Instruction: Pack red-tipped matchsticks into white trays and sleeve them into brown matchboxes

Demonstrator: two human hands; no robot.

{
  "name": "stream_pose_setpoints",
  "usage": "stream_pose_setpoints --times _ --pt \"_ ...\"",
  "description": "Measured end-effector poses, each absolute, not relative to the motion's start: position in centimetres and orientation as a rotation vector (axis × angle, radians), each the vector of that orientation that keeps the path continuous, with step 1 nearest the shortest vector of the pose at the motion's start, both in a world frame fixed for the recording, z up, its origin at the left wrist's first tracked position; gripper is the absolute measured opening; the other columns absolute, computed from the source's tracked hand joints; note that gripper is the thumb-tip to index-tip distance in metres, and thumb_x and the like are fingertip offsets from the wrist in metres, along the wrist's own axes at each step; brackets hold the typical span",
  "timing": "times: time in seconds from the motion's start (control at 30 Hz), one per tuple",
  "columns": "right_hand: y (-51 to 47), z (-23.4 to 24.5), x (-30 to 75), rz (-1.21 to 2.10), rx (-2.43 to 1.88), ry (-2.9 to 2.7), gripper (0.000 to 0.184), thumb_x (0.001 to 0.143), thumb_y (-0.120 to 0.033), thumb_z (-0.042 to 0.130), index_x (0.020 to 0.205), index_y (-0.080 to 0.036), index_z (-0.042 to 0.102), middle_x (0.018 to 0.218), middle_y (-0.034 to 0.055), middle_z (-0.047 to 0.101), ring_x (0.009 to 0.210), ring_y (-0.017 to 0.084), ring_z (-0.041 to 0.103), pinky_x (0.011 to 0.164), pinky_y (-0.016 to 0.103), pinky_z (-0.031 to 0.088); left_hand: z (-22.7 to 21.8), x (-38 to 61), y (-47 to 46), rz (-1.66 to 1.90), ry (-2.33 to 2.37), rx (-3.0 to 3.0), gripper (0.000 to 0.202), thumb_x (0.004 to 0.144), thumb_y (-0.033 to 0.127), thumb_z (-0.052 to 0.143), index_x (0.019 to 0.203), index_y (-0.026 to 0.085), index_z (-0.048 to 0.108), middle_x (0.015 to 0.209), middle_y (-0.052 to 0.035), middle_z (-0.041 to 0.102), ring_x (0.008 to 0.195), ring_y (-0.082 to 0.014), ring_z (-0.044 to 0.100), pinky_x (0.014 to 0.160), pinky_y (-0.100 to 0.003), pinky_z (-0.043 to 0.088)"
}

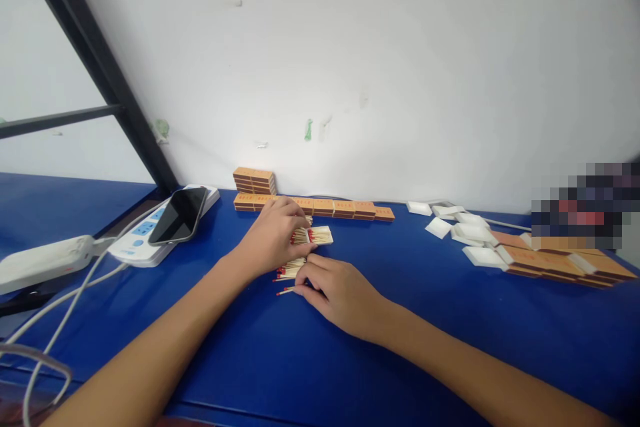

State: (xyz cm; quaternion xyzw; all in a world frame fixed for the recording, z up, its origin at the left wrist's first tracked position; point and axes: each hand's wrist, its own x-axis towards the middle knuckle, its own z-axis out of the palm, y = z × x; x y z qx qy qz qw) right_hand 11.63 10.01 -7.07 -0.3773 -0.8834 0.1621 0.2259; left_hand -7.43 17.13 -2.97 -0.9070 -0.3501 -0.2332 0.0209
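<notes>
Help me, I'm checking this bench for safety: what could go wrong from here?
Loose matches lie between the left hand and right hand; a sweep could scatter them or rub their red heads. The white tray beside them looks light and might tip, spilling more. A power strip sits close, a poor neighbour for matches.

2 arms show, and both are bare all the way. The left arm [165, 340] runs from the lower left corner of the frame up to the middle. The right arm [475, 360] runs in from the lower right corner. Both are long and slim, with bare wrists. The left hand [273, 237] and the right hand [340, 293] show their backs and knuckles. The nails are too small to see.
</notes>
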Motion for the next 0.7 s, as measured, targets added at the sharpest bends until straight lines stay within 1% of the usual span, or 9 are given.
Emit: stream_pose_setpoints --times 0.2,0.33,0.5,0.6,0.7 --pt "9.9 -6.3 12.2 0.482 -1.14 -2.492 0.008 0.104 -0.02 0.059 0.098 -0.018 0.064 0.102 0.0046 0.07 0.088 0.019 0.067 0.078 0.031 0.048 -3.0 -7.4 17.1 -0.725 -1.067 -2.828 0.026 0.088 0.04 0.081 0.103 0.018 0.077 0.106 -0.0082 0.072 0.109 -0.0285 0.058 0.098 -0.047 0.045" --pt "10.6 -5.3 14.3 0.357 -1.144 -2.492 0.01 0.104 -0.019 0.057 0.095 -0.019 0.062 0.098 0.0036 0.068 0.081 0.017 0.064 0.074 0.031 0.046 -3.0 -7.4 17.1 -0.712 -1.068 -2.836 0.027 0.088 0.04 0.081 0.103 0.018 0.077 0.106 -0.0082 0.072 0.11 -0.0288 0.058 0.098 -0.047 0.044" --pt "12.8 -4.2 17.6 0.186 -1.203 -2.342 0.012 0.106 -0.024 0.052 0.098 -0.02 0.06 0.098 0.005 0.066 0.076 0.017 0.061 0.069 0.03 0.044 -2.9 -7.4 16.9 -0.682 -1.042 -2.852 0.027 0.087 0.039 0.083 0.103 0.018 0.077 0.106 -0.0086 0.071 0.11 -0.0287 0.058 0.097 -0.046 0.044" --pt "13.6 -4.5 18.1 0.18 -1.247 -2.285 0.012 0.106 -0.023 0.051 0.097 -0.02 0.059 0.096 0.0041 0.066 0.072 0.016 0.058 0.066 0.029 0.041 -3.1 -7.1 16.6 -0.715 -1.02 -2.89 0.029 0.088 0.042 0.081 0.104 0.019 0.077 0.108 -0.0083 0.071 0.111 -0.028 0.058 0.098 -0.045 0.044" --pt "13.7 -5.2 17.9 0.13 -1.222 -2.328 0.011 0.105 -0.022 0.052 0.098 -0.019 0.059 0.096 0.0038 0.064 0.071 0.016 0.056 0.066 0.03 0.04 -3.3 -6.7 16.4 -0.755 -1.009 -2.942 0.03 0.086 0.042 0.083 0.105 0.02 0.077 0.108 -0.0069 0.071 0.111 -0.0267 0.059 0.099 -0.044 0.044"
